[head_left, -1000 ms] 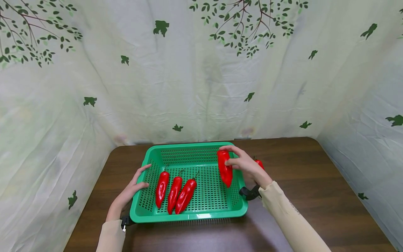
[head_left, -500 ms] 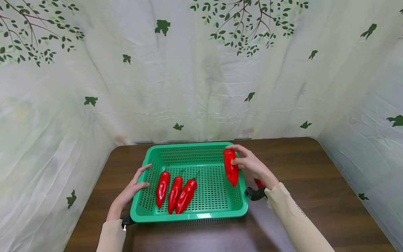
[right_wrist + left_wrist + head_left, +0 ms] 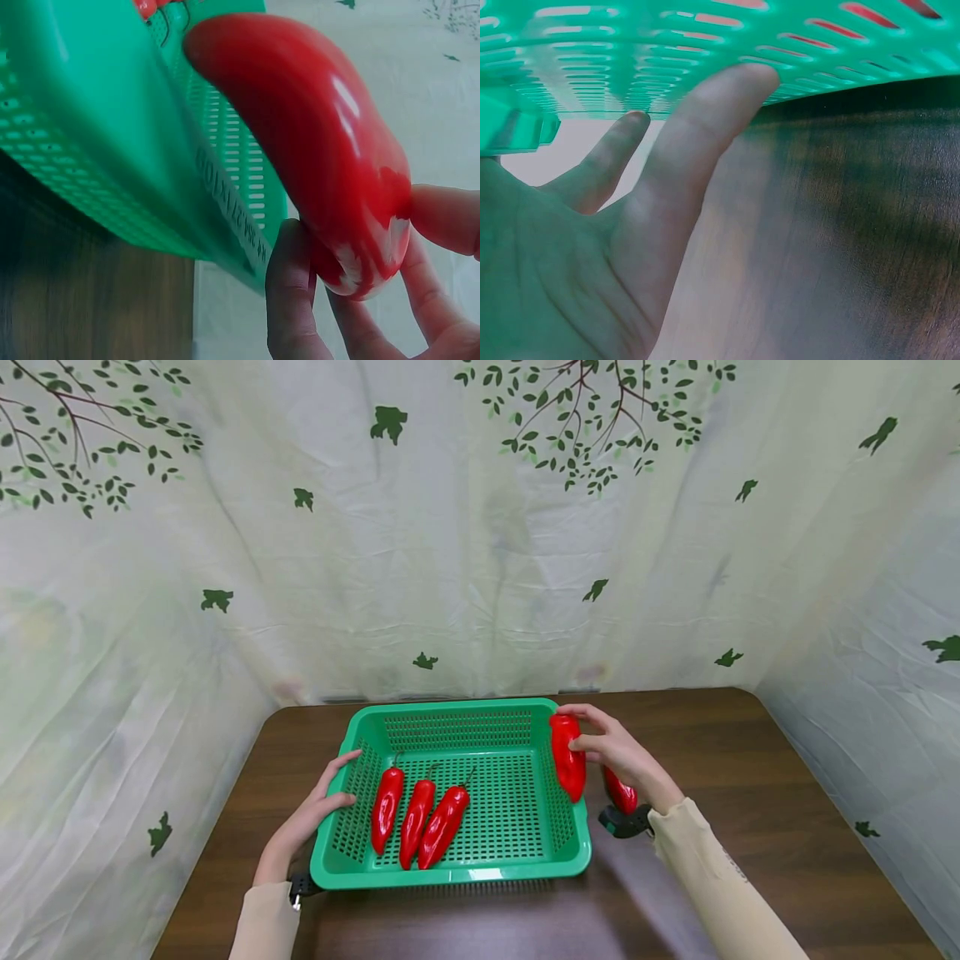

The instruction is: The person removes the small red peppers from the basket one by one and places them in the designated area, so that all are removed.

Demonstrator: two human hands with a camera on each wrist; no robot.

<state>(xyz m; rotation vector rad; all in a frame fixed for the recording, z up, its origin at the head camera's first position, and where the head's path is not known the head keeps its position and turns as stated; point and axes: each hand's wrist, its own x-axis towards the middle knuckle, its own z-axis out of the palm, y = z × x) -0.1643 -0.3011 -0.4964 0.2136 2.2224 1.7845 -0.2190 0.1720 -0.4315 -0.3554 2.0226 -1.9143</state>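
My right hand [image 3: 618, 752] pinches a glossy red pepper [image 3: 567, 758] by its thick end, its tip pointing down, over the right side of the green basket [image 3: 450, 877]. In the right wrist view the thumb and fingers [image 3: 289, 300] stand around the thick end of the pepper [image 3: 315, 127]. My left hand [image 3: 311, 814] is at the basket's left side, thumb and a finger extended and spread. The left wrist view shows the thumb [image 3: 697, 142] against slotted green plastic. Three red peppers lie in the basket's left half, one of them the nearest pepper [image 3: 444, 827].
Another red pepper [image 3: 621, 791] lies on the brown wooden table [image 3: 765, 793], partly hidden by the right hand and wrist. A leaf-printed cloth [image 3: 480, 568] hangs behind the table and along both sides.
My right hand has carried the pepper to the right, from inside the basket to its right rim. The left hand and the basket with its three peppers have stayed put.
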